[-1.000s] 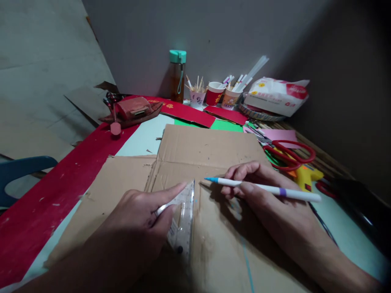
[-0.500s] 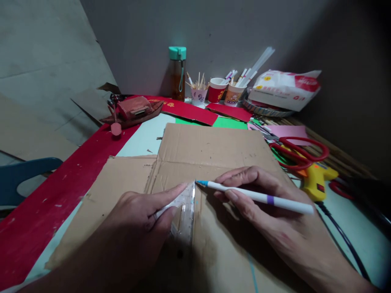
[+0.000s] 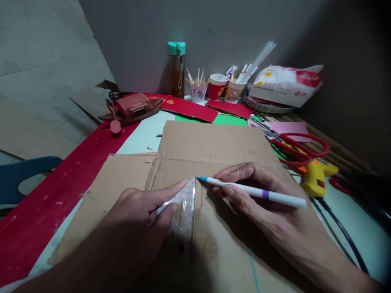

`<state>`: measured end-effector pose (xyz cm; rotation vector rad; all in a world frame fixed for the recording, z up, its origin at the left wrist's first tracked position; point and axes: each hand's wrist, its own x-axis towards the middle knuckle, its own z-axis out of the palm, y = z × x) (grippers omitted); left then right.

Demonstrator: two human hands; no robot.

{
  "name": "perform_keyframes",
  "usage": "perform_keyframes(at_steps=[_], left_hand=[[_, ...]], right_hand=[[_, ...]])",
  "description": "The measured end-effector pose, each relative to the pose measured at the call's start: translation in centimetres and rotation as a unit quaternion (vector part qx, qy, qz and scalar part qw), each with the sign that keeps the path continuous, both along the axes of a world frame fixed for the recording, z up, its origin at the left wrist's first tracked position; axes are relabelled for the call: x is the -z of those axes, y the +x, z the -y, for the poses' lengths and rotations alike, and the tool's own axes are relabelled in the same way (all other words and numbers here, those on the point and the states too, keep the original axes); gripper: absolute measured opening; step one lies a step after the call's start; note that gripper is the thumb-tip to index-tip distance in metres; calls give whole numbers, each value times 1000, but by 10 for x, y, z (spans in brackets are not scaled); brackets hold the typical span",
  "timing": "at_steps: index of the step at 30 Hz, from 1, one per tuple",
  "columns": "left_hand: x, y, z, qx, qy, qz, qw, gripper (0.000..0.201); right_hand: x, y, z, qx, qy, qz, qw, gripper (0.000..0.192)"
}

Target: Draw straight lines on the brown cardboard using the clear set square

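Observation:
My left hand presses a clear plastic set square flat on the brown cardboard, index finger stretched toward its upper corner and thumb on its face. In my right hand is a white felt-tip pen with a blue tip and a purple band, pinched between thumb and fingers. The pen's tip touches or nearly touches the set square's top corner. A blue line runs down the cardboard at the lower right. My forearm's shadow darkens the lower end of the set square.
Red-handled scissors and a yellow glue gun with a black cord lie at the right. A model boat sits back left. Along the wall stand a bottle, a red paper cup and a tissue pack.
The pen's rear end has shifted slightly left while its tip stays by the set square's corner. The left hand keeps its hold. The whole view has shifted a little.

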<state>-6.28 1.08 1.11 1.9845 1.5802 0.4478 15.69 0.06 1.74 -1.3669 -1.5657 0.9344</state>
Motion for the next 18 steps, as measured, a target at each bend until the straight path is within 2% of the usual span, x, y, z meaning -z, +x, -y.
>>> perform_keyframes(at_steps=[3,8,13,18], left_hand=[[4,-3,1,-21,-5,-22,1000,43],[8,-6,-1,-3,-21,-6,1000,42],[3,-3,-1,11,9,-7,1000,44],[-3,1,2,0,7,-14,1000,43]], right_hand=[[-1,1,1,-4,15,16,1000,10],[-2,0,4,-10,31,38,999,11],[-4,-2,6,-13,20,67,997,13],[-3,2,15,-32,-3,27,999,16]])
